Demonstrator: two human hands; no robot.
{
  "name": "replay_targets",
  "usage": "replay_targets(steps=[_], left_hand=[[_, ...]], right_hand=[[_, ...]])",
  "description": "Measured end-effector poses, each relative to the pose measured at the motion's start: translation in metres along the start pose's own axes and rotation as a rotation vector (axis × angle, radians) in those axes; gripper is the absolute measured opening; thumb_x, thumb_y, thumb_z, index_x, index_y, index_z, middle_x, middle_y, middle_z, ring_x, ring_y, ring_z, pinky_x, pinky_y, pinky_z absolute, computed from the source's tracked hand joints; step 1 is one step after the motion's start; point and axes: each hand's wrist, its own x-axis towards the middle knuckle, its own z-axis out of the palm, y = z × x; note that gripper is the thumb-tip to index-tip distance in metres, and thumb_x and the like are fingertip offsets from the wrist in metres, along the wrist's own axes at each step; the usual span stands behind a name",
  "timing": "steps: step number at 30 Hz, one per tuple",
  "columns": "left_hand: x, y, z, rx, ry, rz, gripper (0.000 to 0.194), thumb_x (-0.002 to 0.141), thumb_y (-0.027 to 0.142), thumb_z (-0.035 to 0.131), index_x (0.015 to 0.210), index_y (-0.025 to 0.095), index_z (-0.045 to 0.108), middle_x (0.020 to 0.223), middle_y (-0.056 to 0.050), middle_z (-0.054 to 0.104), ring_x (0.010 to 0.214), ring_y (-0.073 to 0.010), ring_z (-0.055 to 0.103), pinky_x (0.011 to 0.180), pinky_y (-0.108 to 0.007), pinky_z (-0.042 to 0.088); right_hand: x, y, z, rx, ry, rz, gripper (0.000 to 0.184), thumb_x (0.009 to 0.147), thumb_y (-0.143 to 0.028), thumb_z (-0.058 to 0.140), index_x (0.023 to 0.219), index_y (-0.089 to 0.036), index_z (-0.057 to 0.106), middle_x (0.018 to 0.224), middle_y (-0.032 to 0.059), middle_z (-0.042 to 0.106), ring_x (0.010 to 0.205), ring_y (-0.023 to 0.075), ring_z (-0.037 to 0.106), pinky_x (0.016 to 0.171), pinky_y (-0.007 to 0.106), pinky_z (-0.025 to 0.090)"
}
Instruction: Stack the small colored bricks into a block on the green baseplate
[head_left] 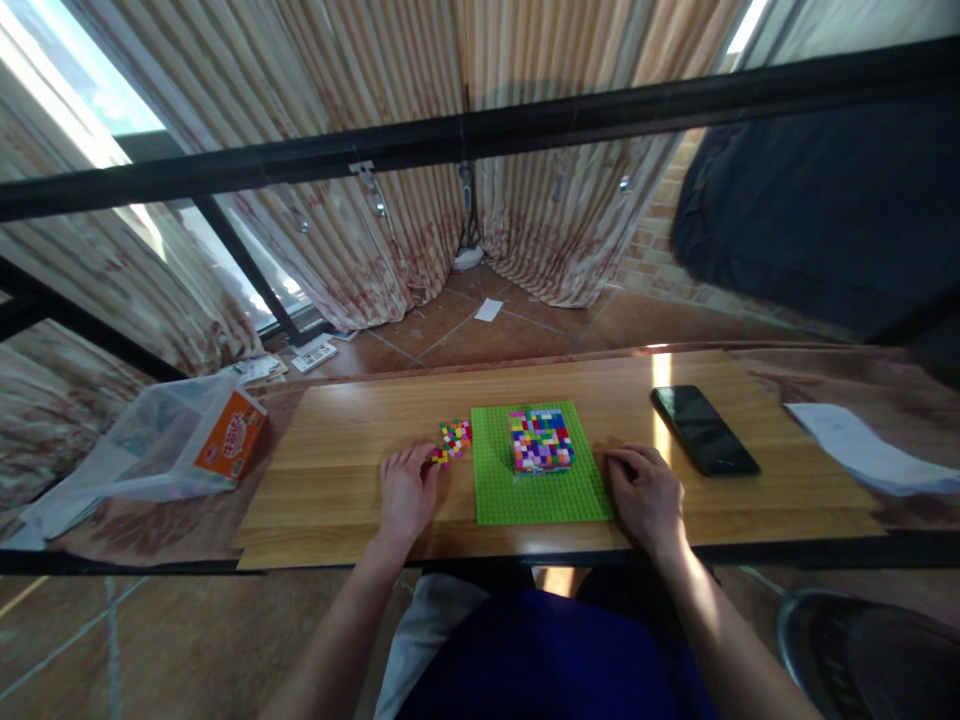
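A green studded baseplate (499, 497) lies on the wooden board in front of me. On it stands a square block of small multicoloured toy bricks (541, 442), stacked several layers high. Just left of the plate is a loose pile of small bricks (455, 436) in pink, yellow, red, green and white. My left hand (409, 487) rests at the pile's near left side, fingers drawn together at its edge; whatever they pinch is too small to make out. Beside the plate's right edge, my right hand (646, 492) lies loosely curled on the board, with nothing visible in it.
A black phone (705, 430) lies right of my right hand, with white paper (877, 450) beyond it. At the left stands a translucent plastic bin (169, 430) with an orange box (231, 435). A dark metal bar (480, 135) crosses ahead, before the curtains.
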Motion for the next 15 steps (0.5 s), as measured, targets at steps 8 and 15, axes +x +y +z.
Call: replay_targets(steps=[8,15], left_hand=[[-0.003,0.014,-0.001,0.022,-0.033,0.086,0.014,0.087,0.02,0.055,0.095,0.023,0.066,0.095,-0.004,0.073,0.091,-0.0233,0.063,0.086,-0.04,0.041],[-0.001,0.02,0.001,0.013,-0.039,0.114,0.014,0.087,0.018,0.056,0.091,0.025,0.067,0.105,-0.004,0.072,0.101,-0.0217,0.063,0.092,-0.041,0.039]], right_hand=[[0.0,-0.002,0.0,-0.005,0.0,-0.003,0.029,0.086,-0.033,0.048,0.084,-0.019,0.073,0.099,0.0093,0.069,0.089,0.0217,0.064,0.076,0.033,0.05],[0.0,-0.002,0.001,0.021,0.01,0.018,0.029,0.086,-0.034,0.048,0.083,-0.019,0.073,0.097,0.009,0.069,0.088,0.0218,0.064,0.075,0.034,0.051]])
